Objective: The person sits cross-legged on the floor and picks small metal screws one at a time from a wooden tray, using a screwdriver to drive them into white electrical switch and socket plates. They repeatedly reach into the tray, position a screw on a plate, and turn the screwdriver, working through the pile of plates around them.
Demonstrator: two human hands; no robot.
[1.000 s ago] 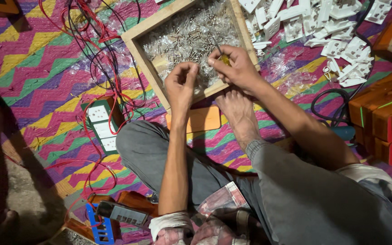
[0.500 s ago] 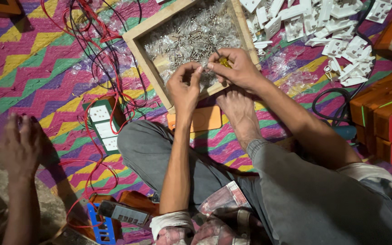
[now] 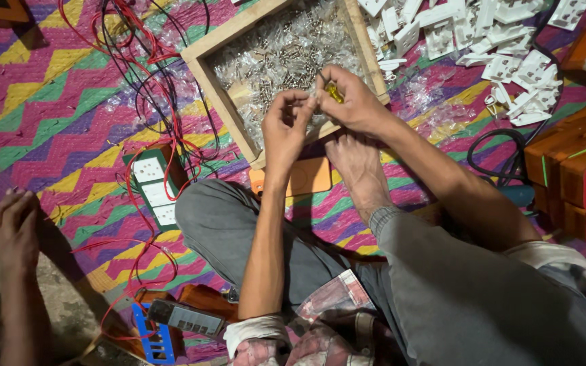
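Fingertips of the left hand [image 3: 291, 125] are pinched on something too small to tell, just left of the yellow screwdriver [image 3: 334, 92] gripped in the closed right hand [image 3: 350, 102], both held over the near edge of the wooden tray [image 3: 220, 102] of screws.

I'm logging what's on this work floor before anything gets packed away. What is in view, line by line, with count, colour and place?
wooden tray: one, pale wood, top centre, holding clear packets of small metal parts
white switch parts: a pile, too many to count, top right
wires: a tangle, red and black, left of the tray
socket board: one, white sockets on green, left of the knee
orange plate: one, below the tray
wooden boxes: a stack, orange-brown, right edge
mat: one, zigzag multicolour, underneath
another person's hand: one, left edge
foot: bare, by the tray
left hand: pinching something small
right hand: holding a small yellow item
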